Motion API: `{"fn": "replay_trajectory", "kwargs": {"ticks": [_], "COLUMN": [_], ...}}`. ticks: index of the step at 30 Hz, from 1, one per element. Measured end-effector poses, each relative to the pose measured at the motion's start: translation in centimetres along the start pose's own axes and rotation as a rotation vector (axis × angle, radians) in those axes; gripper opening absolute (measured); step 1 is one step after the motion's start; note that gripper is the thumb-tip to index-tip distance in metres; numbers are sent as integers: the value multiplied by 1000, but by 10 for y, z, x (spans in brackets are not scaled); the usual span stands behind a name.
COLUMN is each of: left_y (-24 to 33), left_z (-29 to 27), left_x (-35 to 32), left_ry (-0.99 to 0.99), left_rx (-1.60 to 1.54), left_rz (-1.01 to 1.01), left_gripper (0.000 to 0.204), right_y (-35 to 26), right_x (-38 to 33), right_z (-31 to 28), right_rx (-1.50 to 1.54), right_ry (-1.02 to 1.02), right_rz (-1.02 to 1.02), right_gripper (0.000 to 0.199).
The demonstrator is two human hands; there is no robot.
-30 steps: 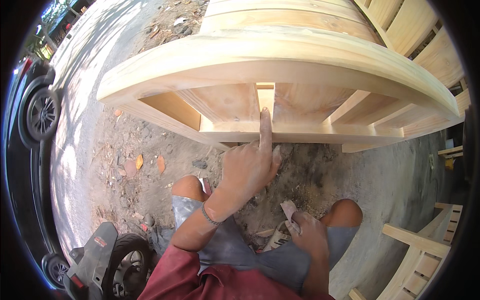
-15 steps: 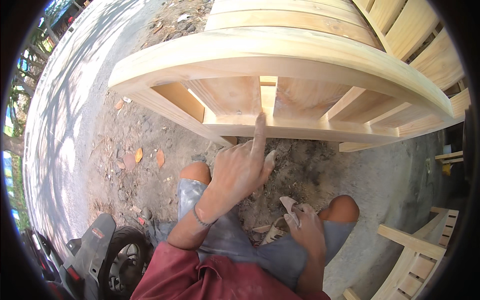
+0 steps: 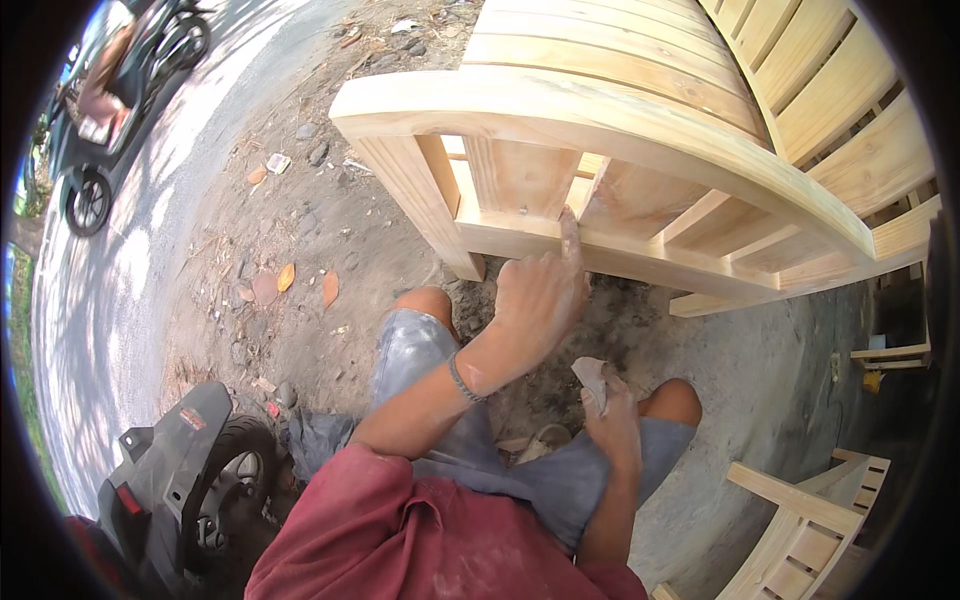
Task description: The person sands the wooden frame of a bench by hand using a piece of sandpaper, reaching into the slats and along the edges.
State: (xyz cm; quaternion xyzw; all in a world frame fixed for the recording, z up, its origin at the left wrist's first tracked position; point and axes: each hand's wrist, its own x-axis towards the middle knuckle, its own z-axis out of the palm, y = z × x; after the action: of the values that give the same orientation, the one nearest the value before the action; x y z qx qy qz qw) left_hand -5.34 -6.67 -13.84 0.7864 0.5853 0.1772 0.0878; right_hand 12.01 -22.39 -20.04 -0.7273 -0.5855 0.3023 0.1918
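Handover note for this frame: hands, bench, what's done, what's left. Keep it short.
Left hand: forefinger pressed on the lower rail of the bare wooden bench, beside an upright slat; holds nothing.
Right hand: rests by the right knee, closed on a crumpled pale wad, sandpaper or rag, cannot tell.
Done: bench assembled, wood unfinished.
Left: likely working the spot under the finger with the wad.

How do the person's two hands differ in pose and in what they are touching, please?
The left hand is stretched forward with its forefinger pressed on the lower rail of the wooden bench; the right hand is drawn back beside the knee. The left hand holds nothing, while the right hand grips a small pale folded piece, perhaps sandpaper. Both are bare.
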Motion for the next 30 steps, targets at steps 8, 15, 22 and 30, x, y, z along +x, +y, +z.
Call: {"fn": "replay_trajectory", "kwargs": {"ticks": [8,15,22,30], "left_y": [-29,-90,-124,-126], "left_z": [-22,-165,-185,-186], "left_x": [-19,-31,87,80], "left_ry": [-177,108,637,222], "left_rx": [-41,-351,-196,-59], "left_rz": [94,332,305,144], "left_gripper": [69,48,49,63], "right_y": [-28,-125,-196,-234], "right_x": [8,38,115,124], "right_z": [-2,31,90,93], "right_rx": [-157,6,-289,-446], "right_ry": [273,355,422,486], "right_rz": [-139,-527,-528,-444], "right_gripper": [46,51,67,55]}}
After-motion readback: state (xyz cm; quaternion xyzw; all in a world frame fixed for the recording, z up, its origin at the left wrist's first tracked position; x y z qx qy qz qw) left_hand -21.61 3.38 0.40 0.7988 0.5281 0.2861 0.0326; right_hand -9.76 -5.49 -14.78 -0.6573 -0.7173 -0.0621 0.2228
